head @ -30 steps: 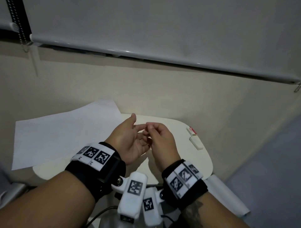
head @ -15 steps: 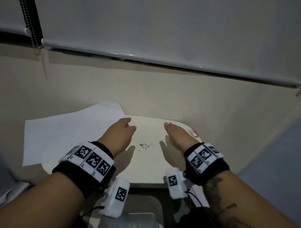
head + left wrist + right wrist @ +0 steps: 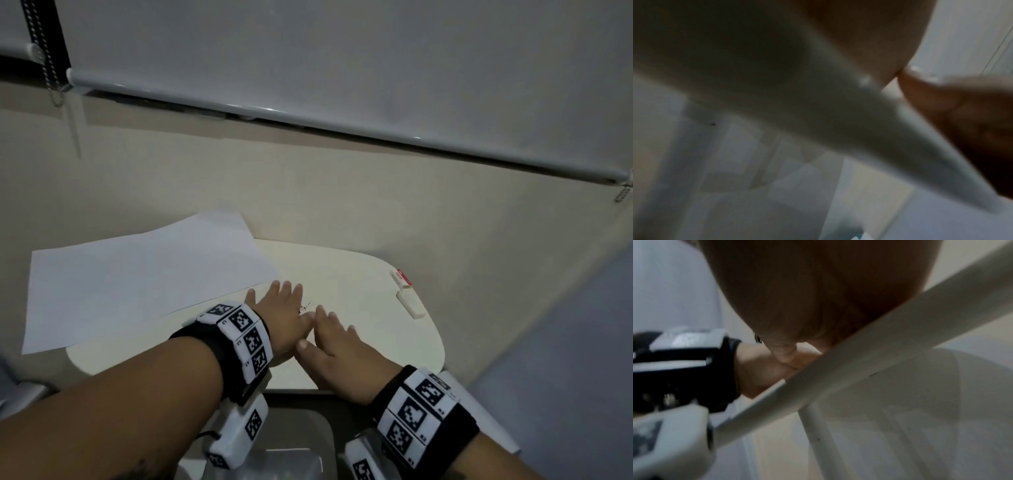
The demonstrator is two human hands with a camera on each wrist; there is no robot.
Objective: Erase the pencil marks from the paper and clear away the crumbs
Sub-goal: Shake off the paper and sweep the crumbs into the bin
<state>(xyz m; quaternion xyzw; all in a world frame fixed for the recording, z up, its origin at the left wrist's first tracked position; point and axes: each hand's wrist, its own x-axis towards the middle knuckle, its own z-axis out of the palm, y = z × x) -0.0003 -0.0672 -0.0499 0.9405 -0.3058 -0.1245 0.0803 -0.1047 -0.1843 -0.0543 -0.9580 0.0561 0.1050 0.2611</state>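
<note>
Both hands are closing in from where they lay apart half a second ago: the left hand [image 3: 281, 315] and right hand [image 3: 337, 346], flat and holding nothing, are now meeting around the eraser crumbs [image 3: 306, 307], probably herding them into a pile. The paper [image 3: 137, 274] is lying left, overhanging the small white table [image 3: 394, 346]; an eraser [image 3: 411, 304] is resting near the beige wall [image 3: 308, 185].

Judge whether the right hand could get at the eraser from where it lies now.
Probably yes. The eraser lies in the open near the table's right edge, with bare tabletop between it and the right hand, which is flat and holds nothing.
</note>
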